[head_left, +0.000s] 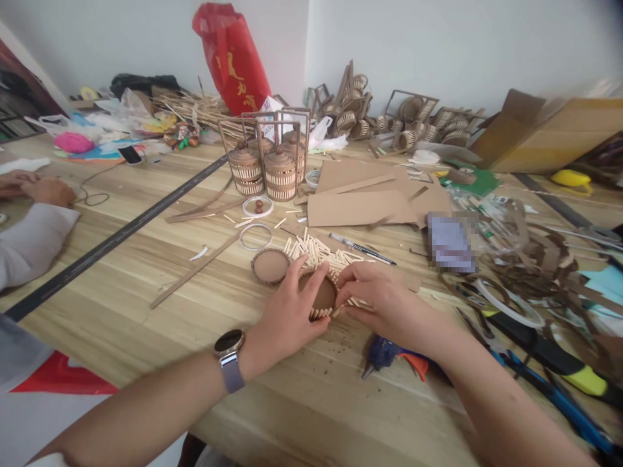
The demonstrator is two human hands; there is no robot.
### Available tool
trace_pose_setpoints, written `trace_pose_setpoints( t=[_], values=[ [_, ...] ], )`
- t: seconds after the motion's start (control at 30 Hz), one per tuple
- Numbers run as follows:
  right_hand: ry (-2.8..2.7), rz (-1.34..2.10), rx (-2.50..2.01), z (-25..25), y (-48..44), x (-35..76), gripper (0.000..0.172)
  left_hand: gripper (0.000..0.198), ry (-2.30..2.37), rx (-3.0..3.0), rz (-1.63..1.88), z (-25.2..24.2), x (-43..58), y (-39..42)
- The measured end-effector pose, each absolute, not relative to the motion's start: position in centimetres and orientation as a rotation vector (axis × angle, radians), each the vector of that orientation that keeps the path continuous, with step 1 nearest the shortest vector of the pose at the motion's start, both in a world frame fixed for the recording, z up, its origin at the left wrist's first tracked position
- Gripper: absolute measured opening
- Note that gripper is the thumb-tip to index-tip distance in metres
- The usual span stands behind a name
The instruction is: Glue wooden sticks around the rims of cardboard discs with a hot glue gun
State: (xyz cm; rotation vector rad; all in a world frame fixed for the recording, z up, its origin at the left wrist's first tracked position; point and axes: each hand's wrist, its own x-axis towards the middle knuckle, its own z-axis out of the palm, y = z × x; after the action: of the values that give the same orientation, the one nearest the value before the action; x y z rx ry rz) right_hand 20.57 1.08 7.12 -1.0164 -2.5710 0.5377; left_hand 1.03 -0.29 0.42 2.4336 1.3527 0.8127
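Note:
My left hand curls round a brown cardboard disc that has short bamboo sticks standing along its near edge. My right hand pinches the right side of that same disc, fingertips on the sticks. A second brown disc with a corrugated rim lies just left of my hands. A heap of short bamboo sticks lies right behind them on the wooden table. A watch sits on my left wrist.
A blue and orange glue gun lies under my right forearm. Finished bamboo baskets in frames stand behind, with cardboard sheets, tape rings and scrap piles to the right. Another person's hand and sleeve rest at far left.

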Motion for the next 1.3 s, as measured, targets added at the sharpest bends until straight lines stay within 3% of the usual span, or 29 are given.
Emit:
trace_pose_setpoints(
  t=[1.3],
  values=[
    [-2.72, -0.114, -1.031, 5.2, 0.9, 19.8, 0.007, 0.094, 1.308, 2.394, 0.855, 0.1, 0.8, -0.2]
  ],
)
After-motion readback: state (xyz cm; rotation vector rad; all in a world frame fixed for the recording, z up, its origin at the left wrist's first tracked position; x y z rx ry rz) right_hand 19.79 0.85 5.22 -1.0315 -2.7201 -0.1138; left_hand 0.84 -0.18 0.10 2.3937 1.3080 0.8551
